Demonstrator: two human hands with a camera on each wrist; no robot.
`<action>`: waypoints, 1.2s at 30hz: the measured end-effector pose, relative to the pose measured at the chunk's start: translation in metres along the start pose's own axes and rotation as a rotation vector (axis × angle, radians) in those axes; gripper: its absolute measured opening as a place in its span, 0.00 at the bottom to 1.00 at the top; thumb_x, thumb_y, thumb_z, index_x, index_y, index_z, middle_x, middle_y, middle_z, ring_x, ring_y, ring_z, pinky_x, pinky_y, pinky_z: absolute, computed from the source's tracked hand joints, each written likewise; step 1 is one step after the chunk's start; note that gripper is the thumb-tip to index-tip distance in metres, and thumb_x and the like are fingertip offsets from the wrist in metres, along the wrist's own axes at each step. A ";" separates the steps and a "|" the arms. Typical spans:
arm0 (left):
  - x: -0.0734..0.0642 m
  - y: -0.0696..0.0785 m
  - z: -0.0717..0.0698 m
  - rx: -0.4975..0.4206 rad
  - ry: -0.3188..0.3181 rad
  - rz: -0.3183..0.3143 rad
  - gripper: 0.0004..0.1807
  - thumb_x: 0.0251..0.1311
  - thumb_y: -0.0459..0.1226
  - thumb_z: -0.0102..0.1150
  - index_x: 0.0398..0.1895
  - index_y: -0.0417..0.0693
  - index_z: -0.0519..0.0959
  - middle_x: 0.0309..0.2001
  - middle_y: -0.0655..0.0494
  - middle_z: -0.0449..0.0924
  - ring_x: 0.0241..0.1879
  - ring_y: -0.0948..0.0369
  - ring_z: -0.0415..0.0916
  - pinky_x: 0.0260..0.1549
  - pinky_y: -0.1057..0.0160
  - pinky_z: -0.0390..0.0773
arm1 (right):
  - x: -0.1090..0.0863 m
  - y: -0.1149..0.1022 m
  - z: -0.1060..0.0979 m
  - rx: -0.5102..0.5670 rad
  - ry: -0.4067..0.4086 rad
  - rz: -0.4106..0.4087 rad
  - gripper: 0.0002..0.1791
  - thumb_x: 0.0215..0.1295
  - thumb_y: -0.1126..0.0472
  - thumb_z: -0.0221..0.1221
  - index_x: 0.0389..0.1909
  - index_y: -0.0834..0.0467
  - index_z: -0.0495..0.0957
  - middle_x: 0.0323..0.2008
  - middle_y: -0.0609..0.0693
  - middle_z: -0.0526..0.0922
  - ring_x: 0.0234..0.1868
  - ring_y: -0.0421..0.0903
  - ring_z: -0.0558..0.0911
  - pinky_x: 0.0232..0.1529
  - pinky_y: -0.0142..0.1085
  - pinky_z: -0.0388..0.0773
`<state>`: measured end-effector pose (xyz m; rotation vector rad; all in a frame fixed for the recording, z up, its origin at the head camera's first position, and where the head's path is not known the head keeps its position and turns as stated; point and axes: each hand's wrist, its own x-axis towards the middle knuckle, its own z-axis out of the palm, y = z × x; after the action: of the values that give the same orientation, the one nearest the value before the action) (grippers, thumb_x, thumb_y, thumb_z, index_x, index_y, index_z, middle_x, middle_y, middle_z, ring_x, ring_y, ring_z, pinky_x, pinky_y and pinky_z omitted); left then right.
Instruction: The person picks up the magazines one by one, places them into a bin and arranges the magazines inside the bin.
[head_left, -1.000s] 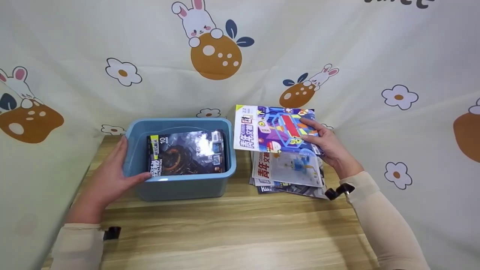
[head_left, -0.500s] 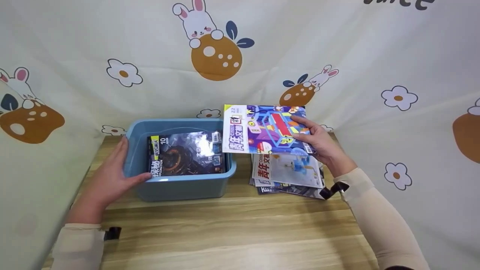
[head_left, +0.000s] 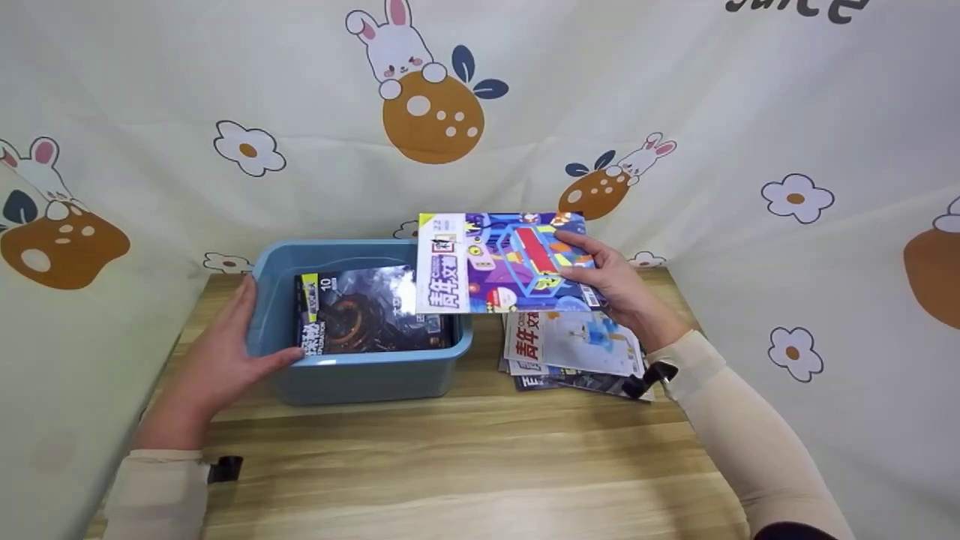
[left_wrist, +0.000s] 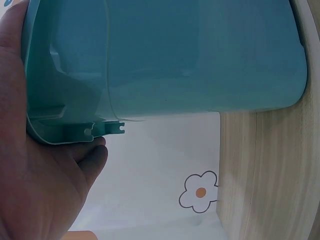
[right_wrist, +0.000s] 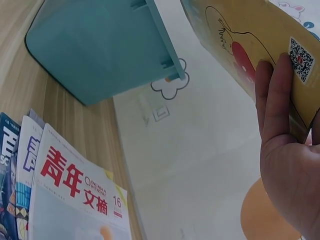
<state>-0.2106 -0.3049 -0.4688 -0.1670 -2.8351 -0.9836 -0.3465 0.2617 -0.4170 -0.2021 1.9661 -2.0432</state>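
My right hand (head_left: 626,289) pinches a colourful magazine (head_left: 502,262) by its right edge, thumb and a finger on the cover. In the right wrist view, other fingers (right_wrist: 277,100) support its yellowish back (right_wrist: 235,35). The magazine is held above the table, its left part over the right rim of a blue plastic bin (head_left: 367,379). Inside the bin lies a dark magazine (head_left: 360,311), cover up; what is beneath it is hidden. My left hand (head_left: 217,352) grips the bin's left front corner, the thumb at the front rim. The left wrist view shows the bin's outer wall (left_wrist: 165,60).
Right of the bin, a loose stack of several magazines (head_left: 574,345) lies on the wooden table (head_left: 450,465), partly under the held one. A curtain (head_left: 300,195) printed with rabbits and flowers rises behind and at both sides.
My right hand has carried the colourful magazine leftward from above the stack to over the bin's right side, exposing more of the stack. The left hand and bin stay in place.
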 end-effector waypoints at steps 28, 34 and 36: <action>-0.001 0.001 0.000 0.017 -0.002 -0.014 0.75 0.61 0.66 0.76 0.93 0.49 0.33 0.91 0.37 0.35 0.83 0.23 0.45 0.67 0.12 0.57 | 0.016 0.000 0.073 -0.007 -0.055 -0.016 0.38 0.74 0.63 0.73 0.81 0.43 0.75 0.77 0.59 0.67 0.61 0.59 0.86 0.56 0.44 0.90; 0.000 0.001 0.000 0.030 -0.010 -0.026 0.75 0.61 0.67 0.75 0.93 0.50 0.32 0.91 0.39 0.33 0.84 0.24 0.44 0.67 0.12 0.56 | 0.020 0.001 0.090 0.019 -0.090 -0.018 0.37 0.74 0.64 0.72 0.81 0.44 0.75 0.76 0.60 0.68 0.62 0.60 0.86 0.57 0.46 0.90; 0.000 0.001 0.001 0.034 -0.010 -0.030 0.75 0.61 0.67 0.75 0.92 0.50 0.32 0.91 0.39 0.33 0.84 0.24 0.43 0.67 0.12 0.56 | 0.021 0.002 0.095 0.027 -0.103 -0.011 0.37 0.74 0.64 0.72 0.81 0.43 0.75 0.76 0.59 0.68 0.63 0.61 0.85 0.58 0.46 0.89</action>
<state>-0.2102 -0.3036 -0.4688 -0.1270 -2.8697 -0.9428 -0.3374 0.1649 -0.4155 -0.3066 1.8791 -2.0232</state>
